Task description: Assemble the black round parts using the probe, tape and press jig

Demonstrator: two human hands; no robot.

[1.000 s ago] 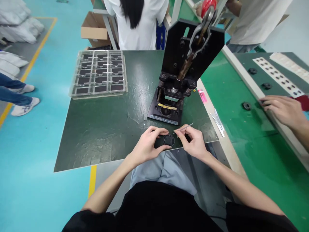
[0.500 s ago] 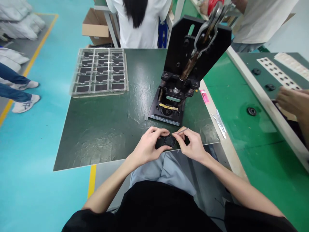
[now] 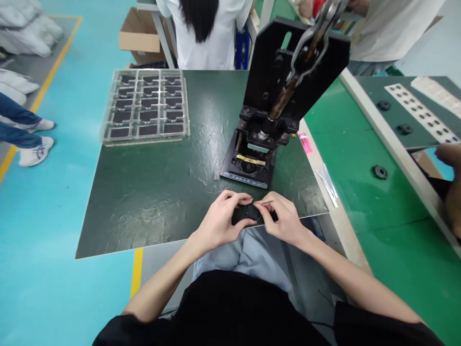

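Note:
At the table's front edge my left hand (image 3: 225,218) grips a small black part with a round ring (image 3: 251,212), thumb below it and fingers above. Close on its right, my right hand (image 3: 281,216) is closed in a pinch on a thin metal stick (image 3: 265,203). Its fingertips are at the ring's upper right edge; whether the stick's tip touches the ring I cannot tell. Just beyond both hands stands a black hand press (image 3: 248,179), with a yellow strip (image 3: 251,159) across its base.
A clear tray (image 3: 144,141) of dark flat pieces lies at the table's back left. On the right are a pink-labelled item (image 3: 305,143), thin white sticks (image 3: 327,186) and a green conveyor belt (image 3: 345,144) carrying a black round part (image 3: 380,172). Co-workers are beyond and to the right.
My right hand has moved slightly left, bringing the stick over the ring's edge. On the belt the black round part has shifted, and a co-worker's hand at the right has drawn back.

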